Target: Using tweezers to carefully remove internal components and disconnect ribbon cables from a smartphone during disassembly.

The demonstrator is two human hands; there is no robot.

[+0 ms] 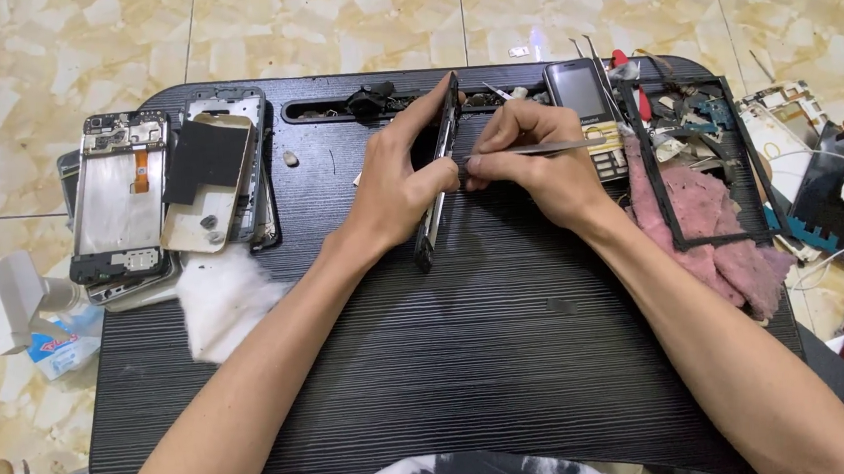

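Observation:
My left hand (393, 184) grips a thin black phone frame (438, 181) standing on its edge on the black lap desk (432, 367), index finger stretched along its top. My right hand (536, 158) pinches metal tweezers (545, 147), their tip touching the frame's side near the middle. Both forearms reach in from the bottom of the view.
At the left lie opened phone bodies (123, 195) and a white cloth (221, 298). An old keypad phone (588, 114), a pink cloth (712, 224), a loose black frame and scattered parts sit at the right. The desk's top slot (371, 104) holds small tools. Tiled floor surrounds the desk.

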